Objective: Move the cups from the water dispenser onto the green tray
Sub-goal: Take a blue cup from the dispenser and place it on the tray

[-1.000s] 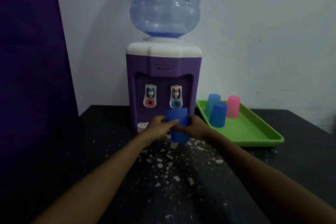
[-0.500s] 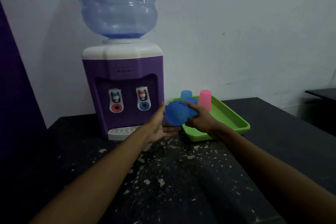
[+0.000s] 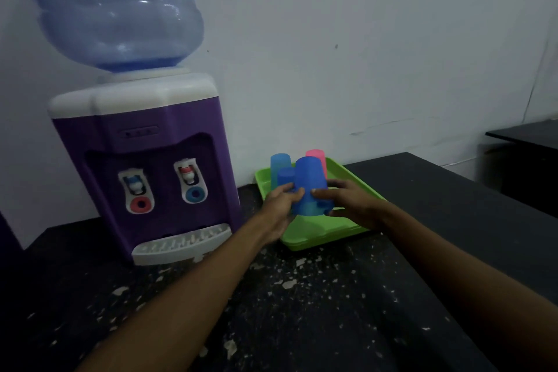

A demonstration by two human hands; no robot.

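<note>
Blue cup (image 3: 309,187) upside-down, clamped between left hand (image 3: 279,208) and right hand (image 3: 351,202) fingers, seemingly above green tray (image 3: 317,238).

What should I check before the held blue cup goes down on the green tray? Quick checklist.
1. Both hands on the upside-down blue plastic cup: left hand, right hand: ok.
2. Cup over the green plastic tray: ok.
3. Bare tray floor under it: cannot tell, hands hide it.
4. Gap to the light blue cup, small blue cup, pink cup: tight, cannot tell.
5. White drip tray holds no cups: ok.
</note>
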